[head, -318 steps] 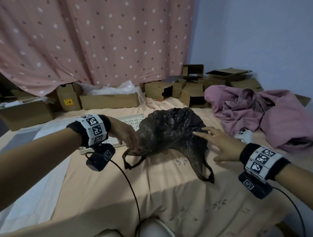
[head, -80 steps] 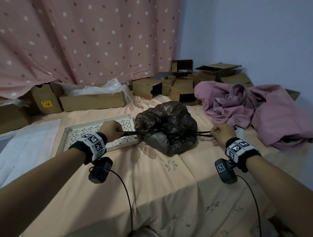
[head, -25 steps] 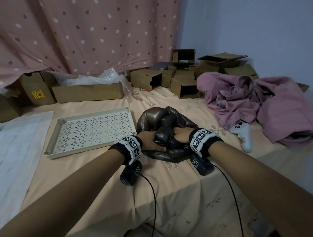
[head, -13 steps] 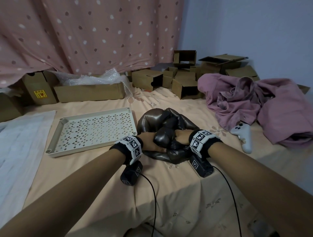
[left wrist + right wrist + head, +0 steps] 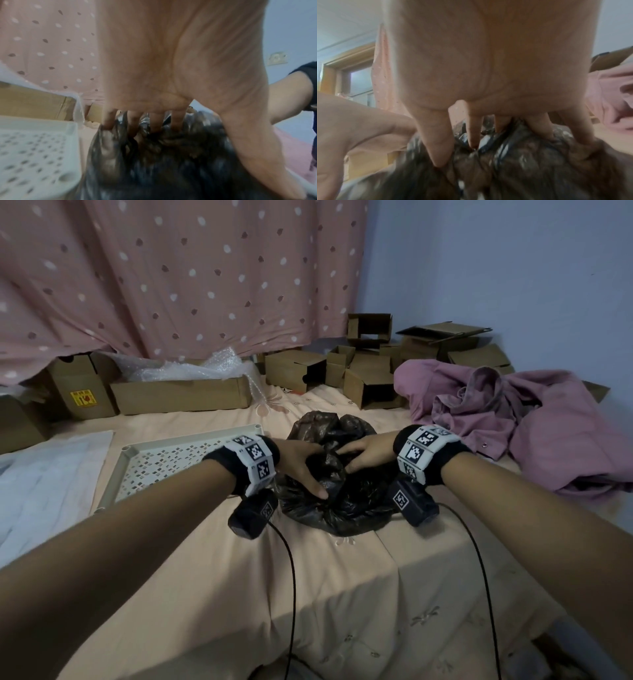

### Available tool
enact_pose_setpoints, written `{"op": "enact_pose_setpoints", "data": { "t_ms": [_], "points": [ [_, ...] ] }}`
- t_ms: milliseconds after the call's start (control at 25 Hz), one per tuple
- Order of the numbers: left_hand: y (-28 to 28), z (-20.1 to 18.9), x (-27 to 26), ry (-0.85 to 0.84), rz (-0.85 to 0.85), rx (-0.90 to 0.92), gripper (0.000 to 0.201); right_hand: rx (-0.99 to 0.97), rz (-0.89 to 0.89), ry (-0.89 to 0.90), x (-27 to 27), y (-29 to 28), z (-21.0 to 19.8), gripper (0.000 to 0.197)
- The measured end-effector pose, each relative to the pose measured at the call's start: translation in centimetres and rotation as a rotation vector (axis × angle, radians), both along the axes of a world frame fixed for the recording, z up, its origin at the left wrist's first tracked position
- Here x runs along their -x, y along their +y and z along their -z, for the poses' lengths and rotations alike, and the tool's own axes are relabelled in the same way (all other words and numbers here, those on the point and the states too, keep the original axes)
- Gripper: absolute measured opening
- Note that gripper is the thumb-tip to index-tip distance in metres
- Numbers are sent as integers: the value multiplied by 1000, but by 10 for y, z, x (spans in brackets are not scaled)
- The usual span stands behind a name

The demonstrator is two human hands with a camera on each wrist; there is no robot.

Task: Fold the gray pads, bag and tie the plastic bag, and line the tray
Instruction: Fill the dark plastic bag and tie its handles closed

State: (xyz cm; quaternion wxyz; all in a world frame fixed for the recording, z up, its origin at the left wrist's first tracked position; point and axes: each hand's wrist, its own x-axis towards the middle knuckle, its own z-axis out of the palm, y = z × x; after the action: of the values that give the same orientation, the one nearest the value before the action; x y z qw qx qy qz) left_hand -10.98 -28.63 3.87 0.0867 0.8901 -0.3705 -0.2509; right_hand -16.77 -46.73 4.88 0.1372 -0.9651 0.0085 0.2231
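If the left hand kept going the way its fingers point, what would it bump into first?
The black plastic bag: the left hand has its fingers on it. Past the bunched top, probably the right hand; depth is unclear.

Left hand (image 5: pixel 301 463) and right hand (image 5: pixel 366 455) palm-down, fingers seemingly spread.

Peach bed (image 5: pixel 342 594): tray (image 5: pixel 164 463), black bag (image 5: pixel 342 508), boxes (image 5: pixel 181 397), purple garment (image 5: pixel 548 440), white sheet (image 5: pixel 44 481).
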Motion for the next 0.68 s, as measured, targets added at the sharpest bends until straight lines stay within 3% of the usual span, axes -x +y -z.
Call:
{"op": "enact_pose_setpoints", "data": {
  "t_ms": [120, 240, 280, 360, 480, 560, 680],
  "points": [
    [8, -41, -5, -85, 14, -28, 76, -18, -14, -45, 0, -6, -36, 54],
    [8, -68, -13, -298, -19, 169, 53, -34, -16, -197, -3, -10, -62, 49],
    [6, -71, -18, -377, -48, 226, 57, -20, -12, -279, -6, -11, -65, 54],
    [1, -62, -31, -443, -81, 188, 83, -22, 5, -344, -12, -9, -61, 77],
    [-13, -25, -43, -296, -75, -47, 116, -95, -53, -163, -22, -7, -33, 111],
    [-22, 3, -45, -238, -60, -141, 122, -79, -59, -9, -26, -5, -13, 122],
    [-33, 33, -46, -240, -21, -225, 112, 98, -14, 50, -33, -7, 11, 128]
  ]
}}
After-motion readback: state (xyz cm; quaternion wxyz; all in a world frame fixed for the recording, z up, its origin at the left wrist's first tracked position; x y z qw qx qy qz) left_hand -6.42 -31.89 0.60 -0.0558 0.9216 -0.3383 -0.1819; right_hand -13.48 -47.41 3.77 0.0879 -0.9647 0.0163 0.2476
